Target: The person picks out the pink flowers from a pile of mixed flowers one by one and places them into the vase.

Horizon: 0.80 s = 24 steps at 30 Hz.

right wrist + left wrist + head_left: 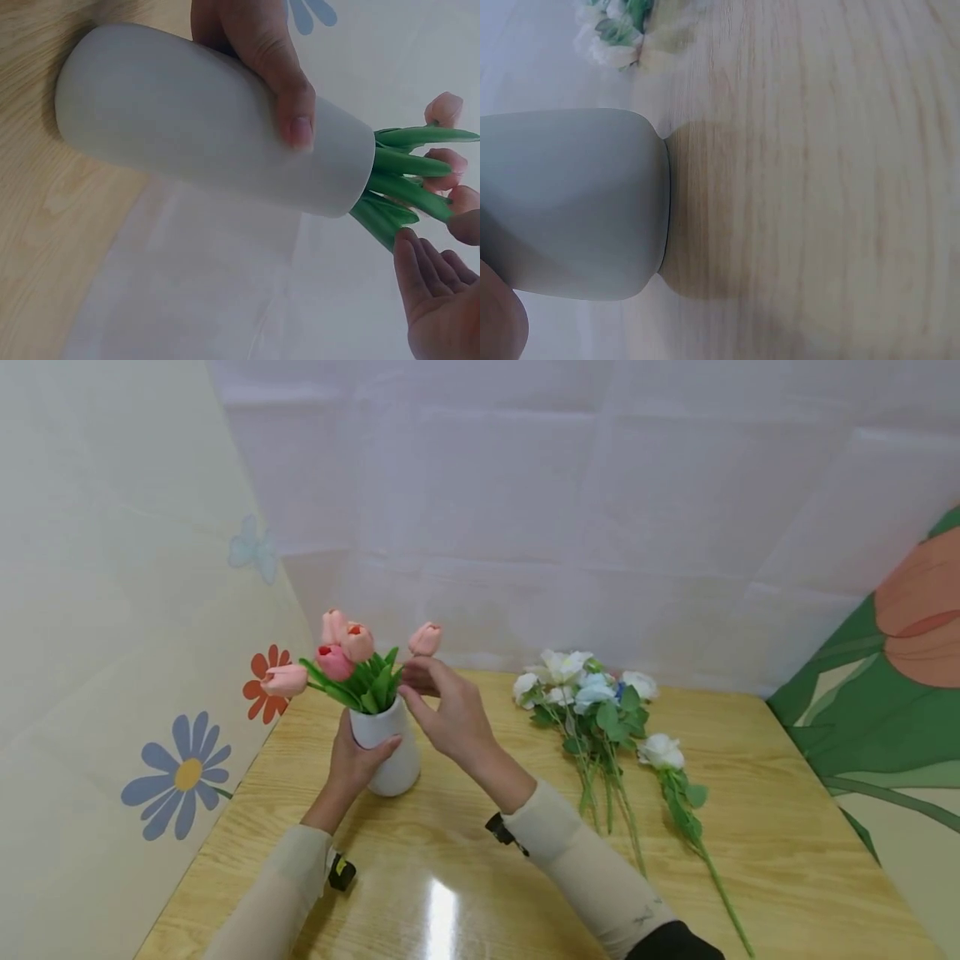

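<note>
A white vase (386,752) stands upright on the wooden table, holding several pink tulips (358,643) with green leaves (371,685). My left hand (360,758) grips the vase from its left side, thumb (296,112) across the front in the right wrist view. My right hand (450,706) is beside the vase's mouth, fingers fairly straight and a fingertip (405,238) touching a green leaf. Just above that hand shows one tulip bloom (425,639), its stem hidden behind the fingers. In the left wrist view, the base of the vase (592,202) rests on the table.
To the right, a bunch of white and pale blue flowers (592,693) lies on the table (465,852). Near it lies a single white flower (662,750) with a long green stem. A pale cloth backdrop (525,510) rises behind, with flower-printed panels at both sides.
</note>
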Motion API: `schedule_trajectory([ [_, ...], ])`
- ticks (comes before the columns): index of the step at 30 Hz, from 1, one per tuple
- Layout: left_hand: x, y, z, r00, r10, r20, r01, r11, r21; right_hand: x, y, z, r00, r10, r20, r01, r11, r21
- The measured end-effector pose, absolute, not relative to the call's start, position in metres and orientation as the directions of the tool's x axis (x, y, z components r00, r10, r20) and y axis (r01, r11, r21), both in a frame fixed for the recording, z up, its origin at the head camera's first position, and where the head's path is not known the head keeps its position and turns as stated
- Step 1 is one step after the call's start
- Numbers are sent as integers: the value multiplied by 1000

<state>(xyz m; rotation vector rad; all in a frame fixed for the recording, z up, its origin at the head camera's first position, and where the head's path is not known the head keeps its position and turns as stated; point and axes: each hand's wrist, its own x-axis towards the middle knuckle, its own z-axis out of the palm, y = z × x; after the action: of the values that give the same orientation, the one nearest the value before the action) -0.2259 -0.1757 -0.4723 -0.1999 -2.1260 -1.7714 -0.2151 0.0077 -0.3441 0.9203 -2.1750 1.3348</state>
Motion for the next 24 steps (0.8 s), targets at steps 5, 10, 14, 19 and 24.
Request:
schedule_trajectory([
  [5,-226,-178,-471,-925,-117,362,332,221,917,-215,14,-347,-690,-303,657,-723,331,-606],
  [10,-224,-180,-468,-932,-113,344,312,232,921,-215,22,-351,-692,-292,660,-720,339,-605],
  [14,-223,-183,-466,-943,-109,313,280,242,929,-214,31,-354,-707,-289,645,-705,360,-611],
  [19,-225,-189,-465,-949,-93,300,268,255,929,-213,46,-356,-741,-298,602,-669,410,-620],
  [24,-226,-195,-461,-954,-54,295,265,307,914,-211,66,-359,-778,-303,551,-623,487,-612],
])
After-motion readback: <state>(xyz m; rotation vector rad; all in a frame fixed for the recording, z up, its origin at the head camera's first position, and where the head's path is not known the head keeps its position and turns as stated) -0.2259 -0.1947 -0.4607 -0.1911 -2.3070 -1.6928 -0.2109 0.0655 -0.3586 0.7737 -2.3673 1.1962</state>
